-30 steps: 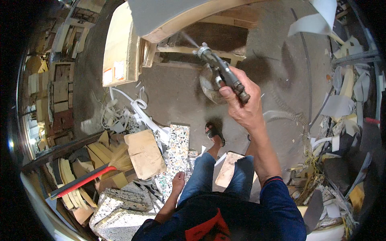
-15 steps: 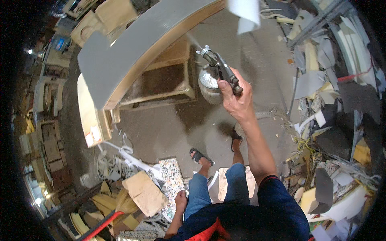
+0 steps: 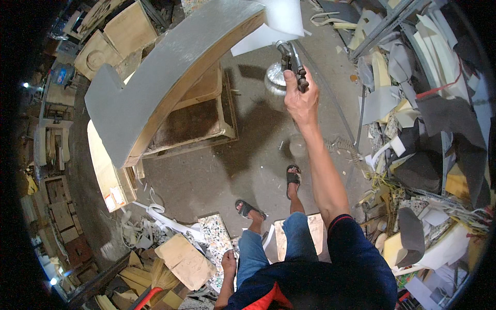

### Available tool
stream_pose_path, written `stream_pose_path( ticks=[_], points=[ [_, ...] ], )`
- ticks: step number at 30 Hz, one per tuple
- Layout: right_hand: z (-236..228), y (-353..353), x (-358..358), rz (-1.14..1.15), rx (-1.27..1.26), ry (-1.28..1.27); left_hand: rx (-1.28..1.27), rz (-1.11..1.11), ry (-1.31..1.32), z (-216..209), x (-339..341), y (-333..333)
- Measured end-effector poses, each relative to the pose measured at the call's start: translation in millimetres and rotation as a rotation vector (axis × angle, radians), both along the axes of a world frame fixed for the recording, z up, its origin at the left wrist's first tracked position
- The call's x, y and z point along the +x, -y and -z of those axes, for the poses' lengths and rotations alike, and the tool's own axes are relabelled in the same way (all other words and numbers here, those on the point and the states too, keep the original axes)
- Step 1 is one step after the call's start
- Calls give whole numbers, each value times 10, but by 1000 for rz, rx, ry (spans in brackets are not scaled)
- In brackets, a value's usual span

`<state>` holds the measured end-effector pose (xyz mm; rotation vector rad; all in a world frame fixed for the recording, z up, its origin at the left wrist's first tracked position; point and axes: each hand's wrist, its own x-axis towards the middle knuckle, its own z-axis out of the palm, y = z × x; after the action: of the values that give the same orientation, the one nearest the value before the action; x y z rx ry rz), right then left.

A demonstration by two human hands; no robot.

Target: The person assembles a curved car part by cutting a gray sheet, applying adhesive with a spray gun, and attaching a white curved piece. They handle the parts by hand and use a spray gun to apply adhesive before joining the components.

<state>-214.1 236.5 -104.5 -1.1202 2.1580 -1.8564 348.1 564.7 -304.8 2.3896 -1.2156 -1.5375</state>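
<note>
My right hand (image 3: pixel 301 101) is closed around the handle of a metal spray gun (image 3: pixel 292 59), held out at arm's length. Its round silver cup (image 3: pixel 275 77) hangs below, partly behind the gun. Ahead of the nozzle, a white sheet (image 3: pixel 284 19) hangs at the far end of a large curved panel (image 3: pixel 155 77) with a grey top and a bare wooden edge. The gun is nearest to that end of the panel. Beside my left thigh, my left hand (image 3: pixel 228 261) hangs low with its fingers curled in, and nothing shows in it.
Under the curved panel stands a wooden frame (image 3: pixel 222 111). A hose (image 3: pixel 336 103) runs across the floor on the right. Foam and sheet offcuts (image 3: pixel 413 119) pile up along the right side. A speckled foam board (image 3: pixel 214 232) and a wooden board (image 3: pixel 186 261) lie at lower left.
My right hand has moved the spray gun farther away, toward the panel's far end and the white sheet. The spray mist seen earlier no longer shows clearly. My left hand stays low.
</note>
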Motion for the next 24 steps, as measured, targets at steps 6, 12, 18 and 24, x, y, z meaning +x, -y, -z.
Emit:
stream_pose_path(
  ticks=[6,12,18,24],
  points=[
    [20,-91,98,-45,78,73,3,-2,10,9,126,7],
    [-50,-563,858,-279,129,336,-22,205,75,-9,298,215],
    [-239,-989,2087,-419,274,434,-135,68,58,-71,691,601],
    [-207,-919,3175,-507,245,396,-191,-4,58,152,1343,578]
  ],
)
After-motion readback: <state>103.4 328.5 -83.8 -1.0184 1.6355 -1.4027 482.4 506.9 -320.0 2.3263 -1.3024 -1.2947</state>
